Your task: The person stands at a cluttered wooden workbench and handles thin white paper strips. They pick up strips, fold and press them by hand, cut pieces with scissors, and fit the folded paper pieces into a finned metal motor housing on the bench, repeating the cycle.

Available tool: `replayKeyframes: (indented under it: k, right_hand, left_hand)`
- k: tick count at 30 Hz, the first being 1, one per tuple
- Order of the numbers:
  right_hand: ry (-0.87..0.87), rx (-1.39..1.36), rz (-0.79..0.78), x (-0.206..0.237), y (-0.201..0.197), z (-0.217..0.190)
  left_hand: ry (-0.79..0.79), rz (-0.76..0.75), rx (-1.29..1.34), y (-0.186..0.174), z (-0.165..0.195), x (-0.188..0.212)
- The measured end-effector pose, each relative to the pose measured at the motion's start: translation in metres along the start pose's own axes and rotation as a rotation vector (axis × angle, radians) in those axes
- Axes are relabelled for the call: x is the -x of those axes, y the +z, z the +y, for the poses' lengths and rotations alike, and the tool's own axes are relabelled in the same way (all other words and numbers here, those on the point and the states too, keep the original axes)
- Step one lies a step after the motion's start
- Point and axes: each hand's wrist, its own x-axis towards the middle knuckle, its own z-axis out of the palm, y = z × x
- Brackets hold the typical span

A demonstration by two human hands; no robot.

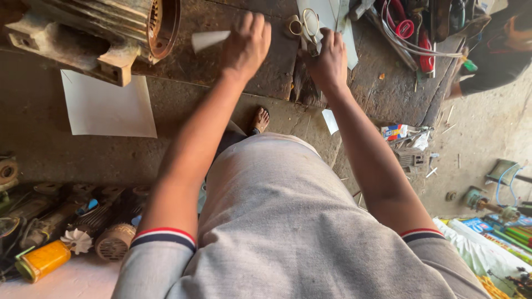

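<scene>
My left hand (246, 44) reaches over the dark wooden workbench (266, 77) and pinches a small white paper piece (209, 40), which sticks out to its left. My right hand (330, 61) is curled, closed over the blade end of a pair of metal scissors (303, 25). The scissors' handle loops lie just up and left of its fingers. White paper sheets (327, 14) lie under the scissors at the bench's far edge.
A rusty electric motor housing (111, 27) sits at the bench's left. A white sheet (108, 108) lies on the floor below it. Red-handled tools and cables (410, 33) crowd the top right, beside another person's arm (499, 50). Motor parts and a yellow can (44, 259) lie lower left.
</scene>
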Motion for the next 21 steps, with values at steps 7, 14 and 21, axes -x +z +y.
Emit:
replayKeyframes:
  k: [7, 14, 21]
  right_hand:
    - [0.154, -0.147, -0.284, -0.005, 0.028, 0.011]
    - [0.062, -0.088, -0.505, -0.024, 0.034, -0.049]
    - [-0.144, -0.058, -0.55, -0.028, 0.041, -0.042]
  left_hand:
    - [-0.079, 0.056, -0.034, 0.024, 0.028, 0.07]
    - [-0.212, -0.147, 0.085, 0.031, 0.029, 0.069]
    - [-0.204, -0.167, -0.02, 0.033, 0.032, 0.083]
